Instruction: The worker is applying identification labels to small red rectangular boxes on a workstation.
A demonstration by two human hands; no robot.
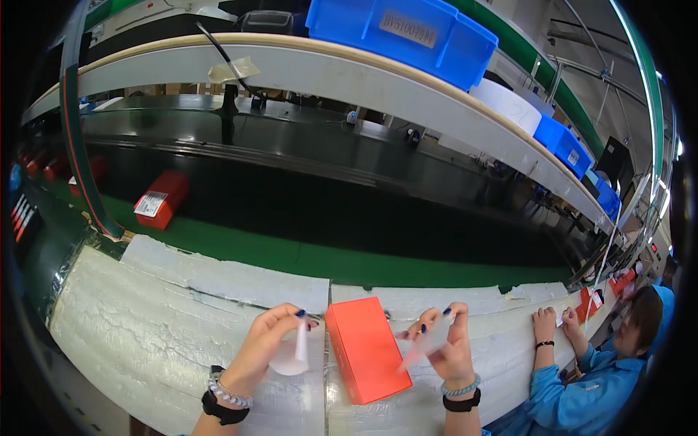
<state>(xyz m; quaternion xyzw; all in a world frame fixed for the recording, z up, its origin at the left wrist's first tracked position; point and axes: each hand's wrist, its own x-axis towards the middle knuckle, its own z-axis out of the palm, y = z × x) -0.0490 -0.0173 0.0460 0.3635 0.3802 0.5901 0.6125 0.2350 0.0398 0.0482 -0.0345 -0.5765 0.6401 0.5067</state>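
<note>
A closed orange-red box (367, 352) lies at a slant on the worktop between my hands. To its left, my left hand (254, 347) pinches a curled white slip (292, 356) that hangs from the fingertips. On the other side, my right hand (456, 354) grips a thin translucent slip (430, 340) between thumb and fingers, beside the box's right edge. Whether these slips are labels or film, I cannot tell. Neither hand appears to touch the box.
The worktop (145, 312) has a worn whitish covering. Beyond it runs a dark green conveyor (305, 218) carrying a labelled red box (163, 200) at left. A shelf (349, 62) with blue bins (407, 36) spans above. At right, a co-worker in blue (589, 385) handles something small.
</note>
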